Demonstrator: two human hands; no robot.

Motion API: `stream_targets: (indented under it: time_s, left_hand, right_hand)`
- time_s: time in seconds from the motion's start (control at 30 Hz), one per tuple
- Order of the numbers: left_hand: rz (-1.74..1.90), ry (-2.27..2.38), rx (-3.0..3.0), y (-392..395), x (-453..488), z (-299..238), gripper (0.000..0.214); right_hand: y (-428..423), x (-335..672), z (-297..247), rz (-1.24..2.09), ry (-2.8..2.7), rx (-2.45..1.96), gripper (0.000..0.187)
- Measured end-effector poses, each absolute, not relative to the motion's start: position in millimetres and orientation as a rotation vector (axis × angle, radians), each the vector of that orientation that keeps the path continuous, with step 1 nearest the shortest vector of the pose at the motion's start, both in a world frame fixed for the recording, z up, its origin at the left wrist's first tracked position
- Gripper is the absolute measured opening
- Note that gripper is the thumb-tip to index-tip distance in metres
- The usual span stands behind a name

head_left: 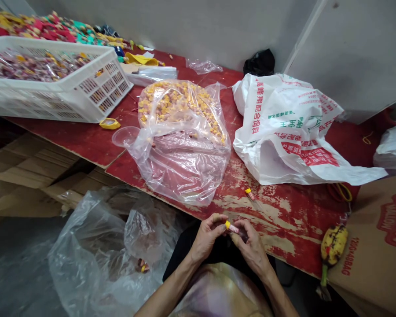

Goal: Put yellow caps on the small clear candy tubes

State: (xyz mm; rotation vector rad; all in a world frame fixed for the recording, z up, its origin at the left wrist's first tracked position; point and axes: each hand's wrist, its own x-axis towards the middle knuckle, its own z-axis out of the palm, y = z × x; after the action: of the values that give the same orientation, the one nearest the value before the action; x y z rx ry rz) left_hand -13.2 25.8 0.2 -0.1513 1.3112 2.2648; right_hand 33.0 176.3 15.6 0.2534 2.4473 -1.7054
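both hands pinched on a small tube at the near edge of the counter

left hand (206, 237) and right hand (251, 246) meet fingertip to fingertip, both closed on the small tube (231, 227), its yellow cap toward the left hand, right over the worn red counter (284, 215) edge. a second tube (251, 194) lies on the counter just beyond the hands. farther back there's a clear bag (181, 110) heaped with yellow and red pieces, a white crate (53, 99) to its left, a white printed bag (284, 132) to its right. a spotted banana (333, 244) sits at the counter's right edge beside a cardboard box (376, 246). another clear bag (95, 246) sags below on the left.
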Motion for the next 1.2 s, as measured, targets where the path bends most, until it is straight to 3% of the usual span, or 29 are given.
stream_targets:
  time_s: [0.17, 0.53, 0.83, 1.03, 1.2]
  left_hand:
    - [2.210, 1.355, -0.104, 23.1, -15.7, 4.8, 0.024]
    - [2.182, 1.394, -0.074, 20.5, -15.9, 8.6, 0.022]
    - [2.199, 1.413, -0.049, 20.2, -17.2, 4.4, 0.020]
    - [2.232, 1.438, -0.033, 20.0, -17.2, 1.8, 0.018]
    - [2.230, 1.431, -0.052, 18.6, -16.6, 2.2, 0.018]
  right_hand:
    - [176.2, 33.1, 19.4, -1.685, 2.512, 0.188, 0.020]
    - [179.4, 34.1, 19.4, -1.752, 2.169, 0.403, 0.042]
    - [182.0, 36.6, 23.6, -1.661, 2.474, 0.393, 0.030]
    - [182.8, 36.3, 15.4, -1.600, 2.446, 0.391, 0.041]
    - [182.6, 34.4, 21.6, -1.609, 2.508, 0.344, 0.030]
